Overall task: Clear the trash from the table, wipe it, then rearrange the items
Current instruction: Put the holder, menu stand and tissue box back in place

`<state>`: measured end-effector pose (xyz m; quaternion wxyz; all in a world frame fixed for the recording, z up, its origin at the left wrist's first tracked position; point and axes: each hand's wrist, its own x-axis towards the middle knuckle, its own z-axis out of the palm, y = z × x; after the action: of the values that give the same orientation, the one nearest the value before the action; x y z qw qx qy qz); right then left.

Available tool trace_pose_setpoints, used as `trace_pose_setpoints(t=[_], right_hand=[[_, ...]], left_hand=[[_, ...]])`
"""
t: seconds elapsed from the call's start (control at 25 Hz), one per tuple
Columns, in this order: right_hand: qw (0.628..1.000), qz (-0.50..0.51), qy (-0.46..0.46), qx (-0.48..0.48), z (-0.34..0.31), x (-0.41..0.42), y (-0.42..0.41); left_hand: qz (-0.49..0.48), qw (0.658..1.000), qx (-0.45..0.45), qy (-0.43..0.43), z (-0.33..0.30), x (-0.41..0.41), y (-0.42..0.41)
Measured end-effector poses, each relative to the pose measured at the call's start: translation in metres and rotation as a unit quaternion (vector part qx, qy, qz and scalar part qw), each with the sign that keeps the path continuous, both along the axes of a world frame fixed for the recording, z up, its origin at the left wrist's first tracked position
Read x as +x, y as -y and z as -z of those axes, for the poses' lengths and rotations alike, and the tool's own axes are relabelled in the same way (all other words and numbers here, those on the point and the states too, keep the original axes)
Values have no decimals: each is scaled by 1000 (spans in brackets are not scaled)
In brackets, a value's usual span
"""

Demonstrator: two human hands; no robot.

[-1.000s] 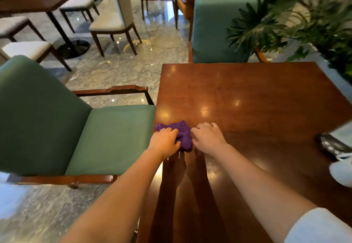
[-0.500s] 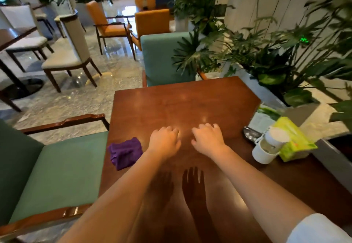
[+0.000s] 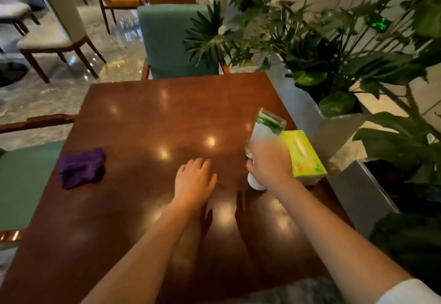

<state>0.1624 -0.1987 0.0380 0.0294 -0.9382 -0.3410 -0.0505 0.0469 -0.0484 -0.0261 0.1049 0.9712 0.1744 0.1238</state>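
Note:
A crumpled purple cloth [image 3: 81, 167] lies alone on the left part of the brown wooden table [image 3: 148, 117]. My left hand [image 3: 194, 180] hovers flat over the table's middle, fingers apart and holding nothing. My right hand [image 3: 270, 164], blurred by motion, is wrapped over a white cup [image 3: 255, 183] at the table's right edge; only the cup's base shows below it. Just behind the cup a clear sign stand [image 3: 270, 123] with a green and white card leans. A yellow-green tissue box [image 3: 304, 154] lies to the right of my right hand.
A grey metal planter [image 3: 358, 184] with large leafy plants [image 3: 322, 48] runs along the table's right side. A green armchair [image 3: 167, 41] stands at the far end and another green chair seat [image 3: 23, 179] at the left. Orange and beige chairs stand on the marble floor beyond.
Both hands let go of the purple cloth, which stays at the left. My right hand swung right onto the white cup; my left hand stayed over the middle. The view turned right.

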Motion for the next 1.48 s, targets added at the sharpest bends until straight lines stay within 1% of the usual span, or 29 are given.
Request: trace_pose_setpoints(t=[0.16, 0.32, 0.4, 0.52, 0.64, 0.72, 0.96, 1.12, 1.32, 1.48], right_hand=[[999, 21, -26, -7, 26, 18, 32], [997, 21, -65, -31, 43, 27, 36], [996, 22, -83, -7, 48, 31, 33], [994, 26, -93, 60, 53, 36, 31], [989, 20, -99, 109, 56, 39, 30], [988, -8, -99, 119, 56, 36, 23], [972, -106, -131, 161, 45, 22, -36], [947, -203, -167, 185, 36, 3, -102], [923, -282, -192, 177, 39, -13, -179], [915, -318, -199, 151, 44, -20, -227]], left_hand=[[-16, 999, -13, -45, 46, -8, 24], [-43, 991, -31, -123, 94, -33, 26], [-53, 986, -37, -155, 114, -49, 22], [-70, 979, -40, -188, 132, -69, 17], [-89, 977, -36, -192, 138, -74, 16], [-94, 976, -34, -193, 141, -75, 15], [-85, 977, -40, -189, 140, -76, 15], [-89, 978, -47, -185, 141, -77, 14], [-85, 981, -61, -166, 141, -77, 13], [-79, 980, -67, -168, 140, -76, 11]])
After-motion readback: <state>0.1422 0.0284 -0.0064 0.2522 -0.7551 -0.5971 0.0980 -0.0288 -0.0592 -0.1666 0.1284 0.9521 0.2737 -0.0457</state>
